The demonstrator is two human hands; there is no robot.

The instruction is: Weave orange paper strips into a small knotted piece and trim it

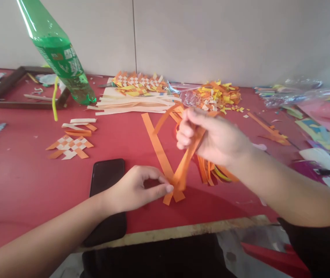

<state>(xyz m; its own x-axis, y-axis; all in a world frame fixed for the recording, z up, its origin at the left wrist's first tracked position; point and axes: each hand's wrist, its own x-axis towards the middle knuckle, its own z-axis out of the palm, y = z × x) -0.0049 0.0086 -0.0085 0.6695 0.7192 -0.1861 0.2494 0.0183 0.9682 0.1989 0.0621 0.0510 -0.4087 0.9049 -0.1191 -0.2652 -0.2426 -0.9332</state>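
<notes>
My left hand (137, 188) rests near the front of the red table (22, 181), thumb and fingertip pinched on the lower ends of several orange paper strips (179, 173). My right hand (211, 137) is raised above the table, fingers closed round the upper part of the same bundle of strips. A long single orange strip (156, 143) lies flat and runs back from the pinch point. More orange and yellow strips (214, 172) lie under my right wrist.
A black phone (107, 181) lies under my left wrist. A small woven orange-and-white piece (69, 147) sits left. A tilted green bottle (57, 54), a dark wooden frame (8, 83), cream strips (133, 104), woven pieces (137, 83) and paper scraps (218, 96) line the back.
</notes>
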